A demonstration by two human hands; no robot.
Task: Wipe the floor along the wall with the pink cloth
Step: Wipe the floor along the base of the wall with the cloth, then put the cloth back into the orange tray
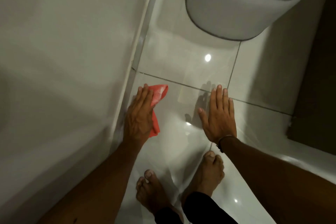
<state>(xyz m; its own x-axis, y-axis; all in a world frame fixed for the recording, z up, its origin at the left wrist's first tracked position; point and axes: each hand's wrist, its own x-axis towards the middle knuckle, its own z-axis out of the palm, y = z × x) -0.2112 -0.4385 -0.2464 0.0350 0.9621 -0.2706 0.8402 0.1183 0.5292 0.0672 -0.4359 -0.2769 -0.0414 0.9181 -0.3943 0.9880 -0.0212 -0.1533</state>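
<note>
Wiping well here means keeping the crumpled pink cloth (157, 103) flat under the palm and running it tight against the skirting at the foot of the white wall (63, 51), working toward the far grey cylindrical bin (227, 11) without lifting. The left hand (140, 114) lies spread and flat, pressing the cloth onto the glossy white tiled floor (181, 63) just beside the wall, gripping nothing. The right hand (219, 114) is open, fingers together, palm down close to the floor; whether it touches, I cannot tell.
</note>
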